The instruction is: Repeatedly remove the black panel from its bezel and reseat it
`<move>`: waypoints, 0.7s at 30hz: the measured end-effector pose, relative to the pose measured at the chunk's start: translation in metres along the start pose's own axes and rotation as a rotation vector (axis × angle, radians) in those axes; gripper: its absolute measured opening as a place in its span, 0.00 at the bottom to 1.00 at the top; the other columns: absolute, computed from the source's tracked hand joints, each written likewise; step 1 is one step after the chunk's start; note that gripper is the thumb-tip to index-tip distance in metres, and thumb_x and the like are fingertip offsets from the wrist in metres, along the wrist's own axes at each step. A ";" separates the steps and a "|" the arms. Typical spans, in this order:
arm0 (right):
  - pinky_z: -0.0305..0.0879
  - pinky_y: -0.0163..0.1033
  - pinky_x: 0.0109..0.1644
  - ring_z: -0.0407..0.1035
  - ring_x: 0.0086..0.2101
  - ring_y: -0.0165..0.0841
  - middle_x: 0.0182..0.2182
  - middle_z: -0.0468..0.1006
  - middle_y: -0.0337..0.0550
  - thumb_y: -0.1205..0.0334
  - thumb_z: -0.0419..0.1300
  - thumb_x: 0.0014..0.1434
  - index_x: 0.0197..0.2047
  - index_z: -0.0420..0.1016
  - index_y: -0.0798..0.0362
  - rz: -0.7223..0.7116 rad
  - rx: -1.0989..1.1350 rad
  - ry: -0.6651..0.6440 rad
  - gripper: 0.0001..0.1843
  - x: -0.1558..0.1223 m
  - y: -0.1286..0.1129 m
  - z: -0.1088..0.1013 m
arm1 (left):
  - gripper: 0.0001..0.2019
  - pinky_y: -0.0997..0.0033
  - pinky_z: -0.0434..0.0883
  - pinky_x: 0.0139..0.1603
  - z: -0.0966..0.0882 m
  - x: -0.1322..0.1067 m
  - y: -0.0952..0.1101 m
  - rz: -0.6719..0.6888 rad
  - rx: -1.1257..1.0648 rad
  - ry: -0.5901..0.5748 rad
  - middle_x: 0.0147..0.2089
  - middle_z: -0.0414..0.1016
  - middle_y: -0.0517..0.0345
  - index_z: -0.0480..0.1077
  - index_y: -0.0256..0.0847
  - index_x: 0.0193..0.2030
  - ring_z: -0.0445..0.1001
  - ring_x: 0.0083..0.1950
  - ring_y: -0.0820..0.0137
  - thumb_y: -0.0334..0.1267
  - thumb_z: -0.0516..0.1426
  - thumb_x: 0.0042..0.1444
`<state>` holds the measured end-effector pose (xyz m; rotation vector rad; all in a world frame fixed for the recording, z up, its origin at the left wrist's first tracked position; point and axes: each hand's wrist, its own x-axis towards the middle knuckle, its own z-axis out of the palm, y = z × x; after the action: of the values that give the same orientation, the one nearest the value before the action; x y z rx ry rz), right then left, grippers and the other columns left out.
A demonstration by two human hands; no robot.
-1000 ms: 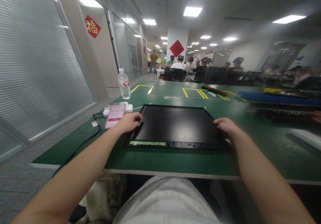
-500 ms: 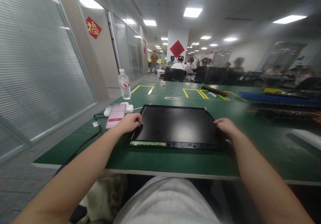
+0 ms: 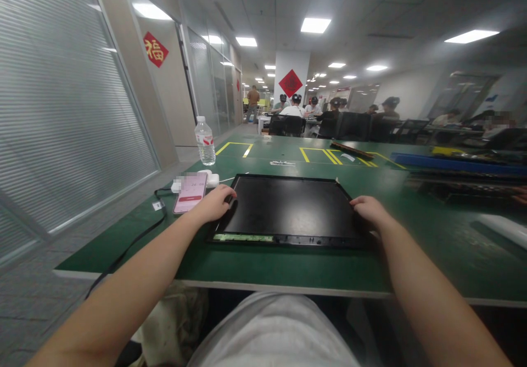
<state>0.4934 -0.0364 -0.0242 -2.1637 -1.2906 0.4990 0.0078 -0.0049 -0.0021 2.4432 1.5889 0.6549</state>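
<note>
Your left hand (image 3: 216, 202) and right hand (image 3: 369, 211) are clamped on opposite side edges of a black screen panel (image 3: 288, 208), which lies between them on a green table (image 3: 280, 271). Just beside your left grip lies a pink-lit phone (image 3: 191, 194); beyond both stands a clear water bottle (image 3: 205, 150).

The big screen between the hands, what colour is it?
The screen is black; the head view shows it best.
</note>
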 end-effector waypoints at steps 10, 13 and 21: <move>0.69 0.35 0.37 0.75 0.35 0.35 0.36 0.82 0.46 0.72 0.59 0.46 0.41 0.82 0.53 -0.052 0.022 0.015 0.20 0.005 0.007 -0.004 | 0.27 0.60 0.69 0.58 -0.001 -0.002 -0.002 -0.151 -0.019 -0.095 0.55 0.78 0.46 0.68 0.42 0.59 0.76 0.56 0.56 0.29 0.53 0.50; 0.68 0.34 0.38 0.75 0.35 0.35 0.36 0.82 0.45 0.73 0.58 0.46 0.43 0.82 0.52 -0.055 -0.010 0.018 0.21 0.004 0.006 -0.003 | 0.27 0.60 0.71 0.56 -0.002 -0.002 -0.003 -0.165 -0.072 -0.090 0.56 0.78 0.49 0.68 0.45 0.59 0.77 0.56 0.56 0.29 0.53 0.50; 0.68 0.37 0.43 0.75 0.41 0.39 0.42 0.82 0.50 0.72 0.58 0.50 0.47 0.81 0.56 -0.076 -0.151 0.001 0.20 -0.006 -0.009 -0.002 | 0.28 0.59 0.77 0.48 0.003 0.001 -0.003 -0.262 -0.713 -0.032 0.56 0.79 0.49 0.69 0.44 0.53 0.76 0.58 0.56 0.26 0.56 0.41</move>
<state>0.4861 -0.0390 -0.0166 -2.2262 -1.4458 0.3805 0.0067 -0.0029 -0.0053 1.6915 1.3189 0.9274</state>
